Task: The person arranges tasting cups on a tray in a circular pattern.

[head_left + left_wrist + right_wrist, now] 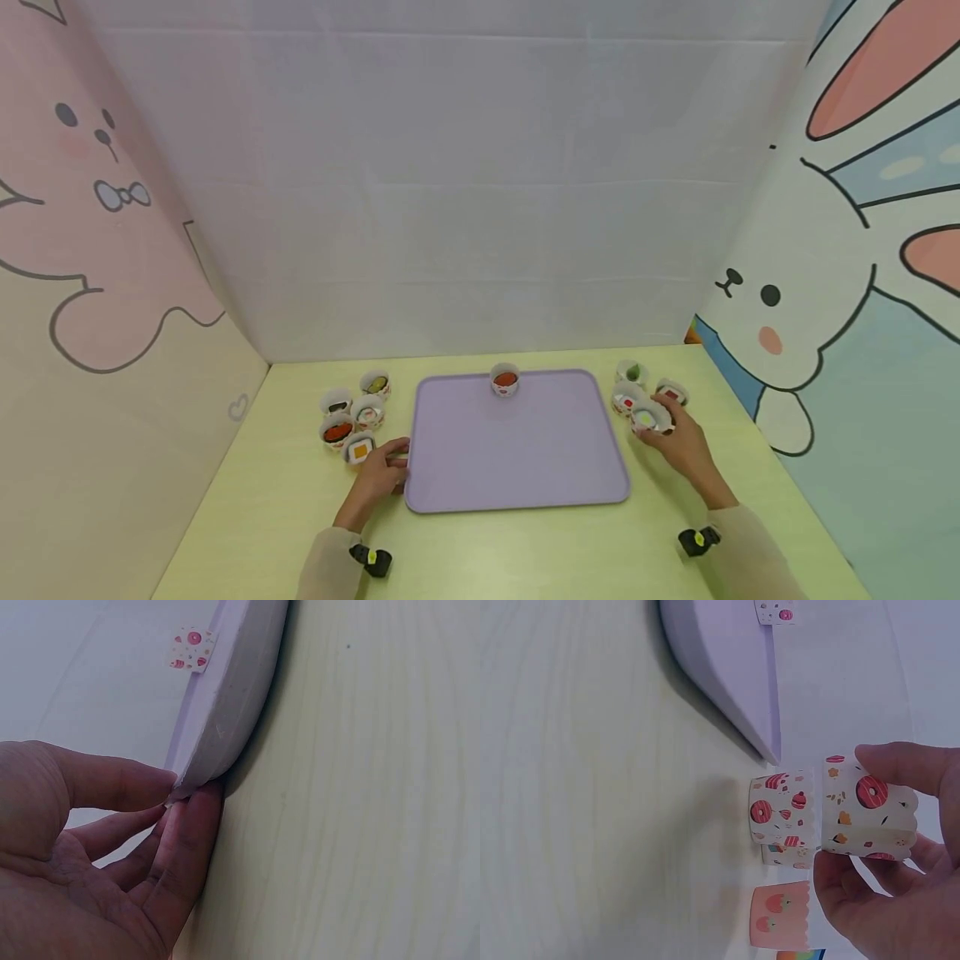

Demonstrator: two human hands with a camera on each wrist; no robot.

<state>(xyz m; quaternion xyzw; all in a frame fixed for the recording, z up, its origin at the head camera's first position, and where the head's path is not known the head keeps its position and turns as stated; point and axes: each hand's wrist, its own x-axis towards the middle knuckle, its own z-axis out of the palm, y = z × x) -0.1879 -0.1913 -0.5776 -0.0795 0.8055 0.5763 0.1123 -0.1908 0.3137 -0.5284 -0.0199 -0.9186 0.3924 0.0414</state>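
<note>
My right hand (684,446) grips a paper cup (864,806) printed with donuts, thumb on one side and fingers on the other. That cup is off the table, close by the other cups on the right, with a pale filling that has a yellow-green spot. My left hand (381,477) pinches the left rim of the lilac tray (517,467), the thumb on top and fingers at the underside. On the tray, near its far edge, stands one paper cup (505,381) with an orange-red filling. The left wrist view shows the tray rim (240,697) between thumb and fingers.
Left of the tray, several paper cups (368,412) with varied fillings stand clustered. To the right are a cup with something green (632,372), a cup with a red piece (626,400) and a pink cup (780,915). A white wall (465,208) backs the table.
</note>
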